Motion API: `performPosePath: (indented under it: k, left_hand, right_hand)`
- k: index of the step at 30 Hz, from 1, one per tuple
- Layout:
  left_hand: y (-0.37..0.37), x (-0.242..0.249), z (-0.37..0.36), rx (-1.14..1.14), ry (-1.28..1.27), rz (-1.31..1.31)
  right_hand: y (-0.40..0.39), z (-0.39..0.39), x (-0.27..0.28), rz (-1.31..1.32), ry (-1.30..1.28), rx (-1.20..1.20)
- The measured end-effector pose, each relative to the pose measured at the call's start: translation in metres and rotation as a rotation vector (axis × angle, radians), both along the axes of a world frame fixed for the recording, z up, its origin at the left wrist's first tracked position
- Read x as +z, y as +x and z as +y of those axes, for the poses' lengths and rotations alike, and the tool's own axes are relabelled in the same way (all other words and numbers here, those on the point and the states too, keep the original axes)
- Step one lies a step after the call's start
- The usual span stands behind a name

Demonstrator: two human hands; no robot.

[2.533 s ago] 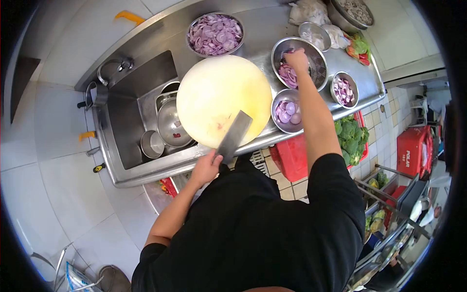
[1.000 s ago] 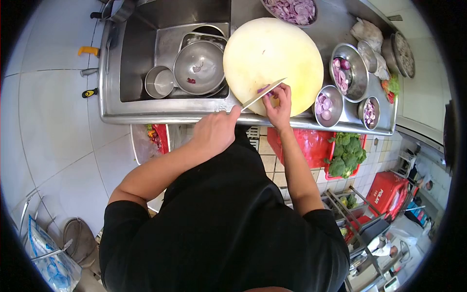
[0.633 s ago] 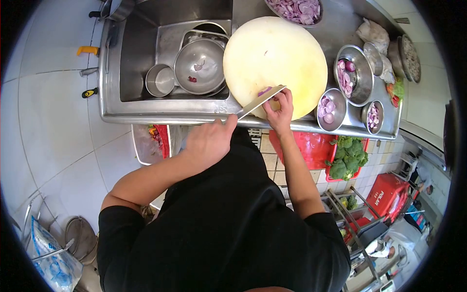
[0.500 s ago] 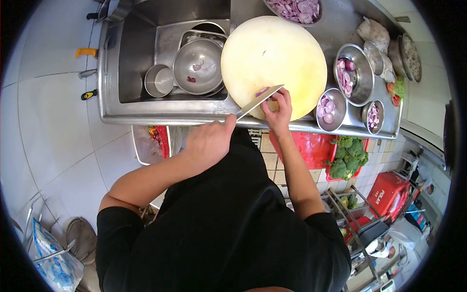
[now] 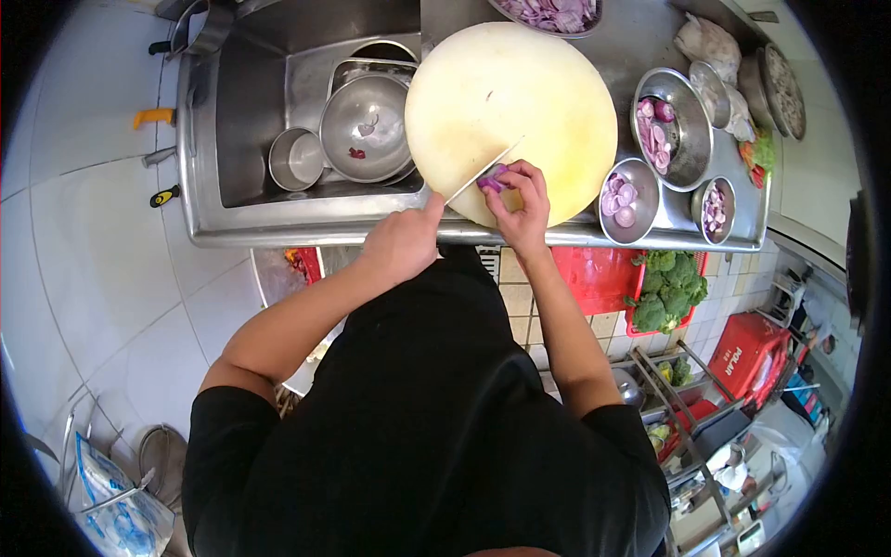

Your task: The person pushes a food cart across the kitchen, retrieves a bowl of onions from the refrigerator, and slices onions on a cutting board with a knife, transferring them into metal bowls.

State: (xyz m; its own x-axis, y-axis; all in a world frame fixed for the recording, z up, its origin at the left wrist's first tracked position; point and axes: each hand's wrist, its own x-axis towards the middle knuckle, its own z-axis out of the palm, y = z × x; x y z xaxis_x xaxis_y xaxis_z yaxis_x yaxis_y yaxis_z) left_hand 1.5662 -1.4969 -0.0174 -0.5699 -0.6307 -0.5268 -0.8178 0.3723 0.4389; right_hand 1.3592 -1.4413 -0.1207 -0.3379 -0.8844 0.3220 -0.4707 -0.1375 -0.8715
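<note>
My left hand (image 5: 404, 243) is closed round the handle of a kitchen knife (image 5: 501, 154), its thumb at the base of the blade. The blade stands edge-down on the thick round chopping board (image 5: 510, 84), seen almost along its spine. Just right of the blade, my right hand (image 5: 522, 209) pinches a purple piece of red onion (image 5: 493, 176) between fingers and thumb near the board's front edge. Beside the board, a small steel bowl (image 5: 650, 206) holds onion slices. A larger steel bowl (image 5: 696, 130) behind it contains onion slices and a bigger onion piece.
At the left is a steel sink (image 5: 251, 139) with a bowl (image 5: 371, 139) and a pot (image 5: 295, 160). Sliced onions fill a bowl (image 5: 557, 30) behind the board. A small bowl (image 5: 729, 223) of chopped onion stands right. Broccoli (image 5: 670, 292) lies in a red basket below the counter.
The knife has turned from showing its broad side to nearly upright. My right fingers have shifted from beside the blade to holding the onion piece, which shows more fully. The view has shifted slightly.
</note>
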Motion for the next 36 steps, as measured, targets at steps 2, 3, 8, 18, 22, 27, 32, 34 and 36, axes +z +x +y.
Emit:
performPosePath:
  k: [2,3,8,18,22,27,32,34,36]
  left_hand:
    - [0.002,0.003,-0.002,0.000,0.009,-0.012]
    - [0.002,0.004,-0.007,-0.007,0.010,-0.019]
    - [0.004,0.036,-0.002,-0.006,-0.040,-0.003]
    - [0.024,0.067,0.018,-0.045,-0.050,-0.020]
    - [0.003,0.046,0.010,-0.047,0.013,-0.103]
    - [-0.005,0.036,0.000,-0.055,0.007,-0.063]
    - [-0.010,-0.005,-0.007,-0.036,-0.071,0.031]
    - [-0.013,0.007,-0.016,-0.039,-0.058,-0.002]
    - [-0.014,0.025,-0.017,-0.024,-0.046,-0.024]
  right_hand:
    - [0.003,0.003,0.001,-0.008,0.006,0.006]
    - [0.003,0.003,0.001,-0.024,0.019,0.007]
    - [0.002,0.003,0.002,0.008,0.015,0.013]
    - [0.003,0.003,-0.002,0.043,0.011,-0.004]
    - [0.002,0.004,-0.001,0.011,0.045,-0.011]
    - [0.001,0.003,0.001,-0.008,0.055,-0.001]
    - [0.003,0.006,0.002,-0.003,0.040,0.007]
    - [0.003,0.003,0.001,-0.001,0.020,0.009]
    - [0.002,0.003,-0.001,-0.012,0.019,0.009]
